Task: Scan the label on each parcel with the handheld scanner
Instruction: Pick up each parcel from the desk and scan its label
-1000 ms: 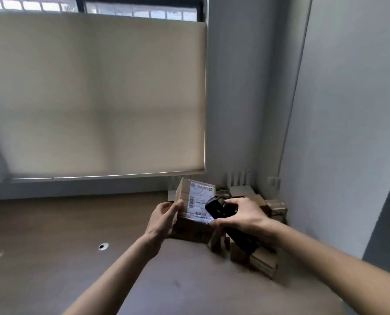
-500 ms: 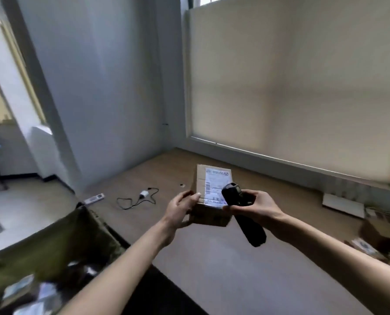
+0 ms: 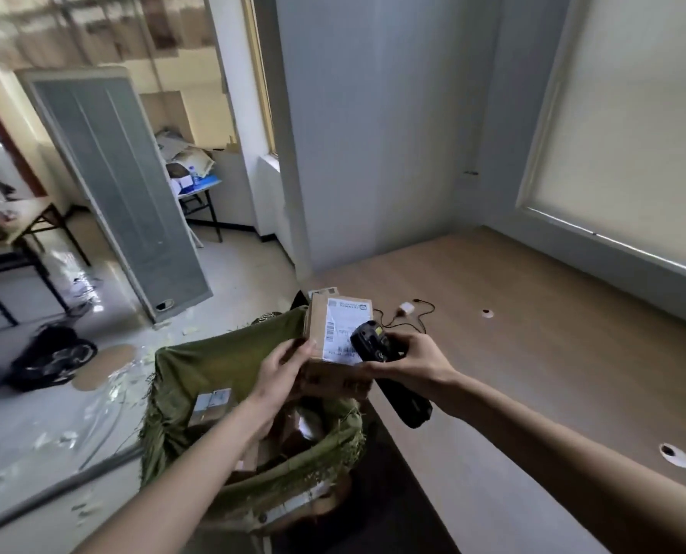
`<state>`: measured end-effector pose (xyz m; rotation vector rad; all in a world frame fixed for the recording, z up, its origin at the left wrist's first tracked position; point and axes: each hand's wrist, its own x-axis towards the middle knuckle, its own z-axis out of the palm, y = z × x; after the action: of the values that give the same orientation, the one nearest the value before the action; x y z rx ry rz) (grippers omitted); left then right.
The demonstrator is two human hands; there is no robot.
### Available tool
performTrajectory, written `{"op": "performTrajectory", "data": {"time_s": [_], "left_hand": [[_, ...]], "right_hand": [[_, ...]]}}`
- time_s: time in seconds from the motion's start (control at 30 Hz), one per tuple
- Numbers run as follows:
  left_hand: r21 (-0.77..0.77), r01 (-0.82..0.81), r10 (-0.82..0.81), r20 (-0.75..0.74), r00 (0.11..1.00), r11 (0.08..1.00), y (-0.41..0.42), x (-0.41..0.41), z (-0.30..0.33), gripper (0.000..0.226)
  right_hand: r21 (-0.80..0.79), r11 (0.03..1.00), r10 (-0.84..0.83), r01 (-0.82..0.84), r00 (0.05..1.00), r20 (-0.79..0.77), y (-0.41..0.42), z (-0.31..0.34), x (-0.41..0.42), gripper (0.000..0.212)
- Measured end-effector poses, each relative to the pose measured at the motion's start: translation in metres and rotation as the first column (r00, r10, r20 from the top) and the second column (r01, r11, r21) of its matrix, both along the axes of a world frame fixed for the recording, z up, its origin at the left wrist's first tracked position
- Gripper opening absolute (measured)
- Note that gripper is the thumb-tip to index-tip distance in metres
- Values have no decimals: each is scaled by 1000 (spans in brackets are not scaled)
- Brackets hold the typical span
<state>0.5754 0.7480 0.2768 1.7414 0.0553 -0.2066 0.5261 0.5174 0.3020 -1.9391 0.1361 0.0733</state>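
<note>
So, left hand (image 3: 283, 363) grips cardboard parcel (image 3: 335, 341) over green sack (image 3: 221, 377), label (image 3: 343, 327) facing up; right hand (image 3: 413, 359) holds handheld scanner (image 3: 377, 345), head touching label's right edge.

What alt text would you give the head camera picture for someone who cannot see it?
A person's left hand holds a small cardboard parcel above an open green sack of parcels, while the right hand grips a black handheld scanner at its white label. A wooden platform lies to the right.
</note>
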Motion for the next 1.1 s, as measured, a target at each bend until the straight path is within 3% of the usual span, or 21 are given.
{"op": "performTrajectory", "data": {"time_s": [0.07,0.27,0.37,0.5,0.63,0.8,0.9,1.1], "left_hand": [[24,-51,52,-49,997,998,17,18,-16,59],[24,-216,216,-217,952,976,68,52,-84,83],[41,-272,272,-287,918,961,91,60,-114,67],[59,-314,315,-351,882,947,122,78,-154,62],[98,-303,316,-404,859,948,140,94,-185,53],[262,-237,329,-400,855,936,160,109,-216,73],[294,-203,314,-402,860,934,169,114,-218,50],[293,-156,250,-320,914,943,170,135,-198,39]], "right_hand": [[-19,998,62,-62,998,-17,14,-18,32,42],[-49,976,204,-213,968,-148,63,-83,103,69],[-75,958,260,-278,946,-194,90,-114,127,62],[-125,933,294,-337,916,-274,124,-154,158,64],[-181,924,270,-337,909,-317,150,-188,178,72],[-273,881,271,-387,885,-379,162,-209,186,72],[-332,866,240,-375,893,-381,161,-210,187,75],[-418,852,184,-314,929,-321,142,-184,188,64]]}}
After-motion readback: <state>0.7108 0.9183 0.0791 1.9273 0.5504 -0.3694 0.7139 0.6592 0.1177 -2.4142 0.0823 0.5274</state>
